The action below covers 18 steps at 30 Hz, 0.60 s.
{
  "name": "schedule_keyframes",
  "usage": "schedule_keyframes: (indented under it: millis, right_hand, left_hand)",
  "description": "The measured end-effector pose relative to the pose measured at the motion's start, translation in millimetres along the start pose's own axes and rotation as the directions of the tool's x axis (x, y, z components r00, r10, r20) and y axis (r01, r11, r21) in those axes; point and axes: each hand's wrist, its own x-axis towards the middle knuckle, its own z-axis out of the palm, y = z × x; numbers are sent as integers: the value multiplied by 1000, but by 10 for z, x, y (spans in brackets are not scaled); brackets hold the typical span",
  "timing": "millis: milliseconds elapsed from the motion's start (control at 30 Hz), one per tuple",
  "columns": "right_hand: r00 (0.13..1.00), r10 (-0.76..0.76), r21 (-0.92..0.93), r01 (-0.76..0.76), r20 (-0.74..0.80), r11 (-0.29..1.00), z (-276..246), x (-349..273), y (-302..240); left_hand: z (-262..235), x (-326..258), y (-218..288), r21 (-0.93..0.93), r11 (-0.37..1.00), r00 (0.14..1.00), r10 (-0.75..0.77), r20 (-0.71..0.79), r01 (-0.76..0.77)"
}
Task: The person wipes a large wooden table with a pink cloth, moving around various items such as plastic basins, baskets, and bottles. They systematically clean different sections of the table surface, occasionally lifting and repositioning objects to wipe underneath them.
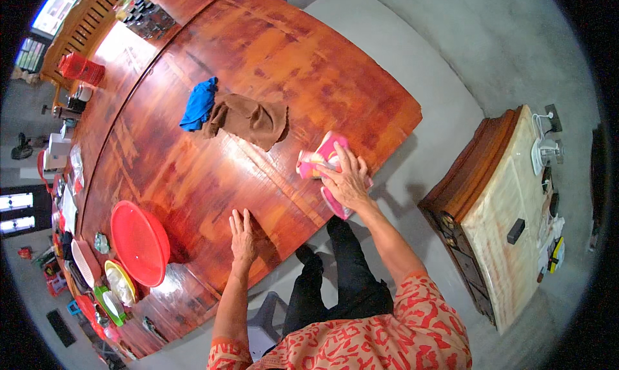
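In the head view, taking the clock face from the pink patterned cloth (314, 158), that cloth lies bunched at the near edge of the glossy wooden surface (316, 80). The right grip (349, 182) lies over it with fingers partly spread; I cannot tell whether they pinch a fold or only press. Part of the cloth shows under the wrist towards 5 o'clock, right by the edge, and its outline is slightly blurred.

The left grip (242, 236), towards 7 or 8 o'clock, is flat with fingers stretched out, holding nothing. Whether its palm bears on the wood is hard to say.

For good handling, I would fold the pink cloth into a flat pad, so that the palm presses evenly and no loose end trails over the edge. Long, overlapping strokes along the wood grain should suit better than short dabs. Leaning lightly on the left palm would steady the body for a far reach.

At 10 o'clock a crumpled brown cloth (255, 120) touches a blue cloth (198, 106); lifting both aside would open that stretch. The red basin (138, 244), at 8 o'clock, deserves a wide berth from the left forearm.
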Motion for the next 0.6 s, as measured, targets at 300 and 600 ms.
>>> schedule_keyframes:
  millis: [300, 600]
  right_hand:
    - [961, 261, 805, -227, 93, 549, -701, 411, 322]
    - [922, 166, -211, -250, -349, 945, -139, 160, 229]
  left_hand:
    - [108, -43, -53, -36, 998, 999, 51, -16, -51]
    - [48, -89, 19, -57, 998, 998, 29, -63, -33]
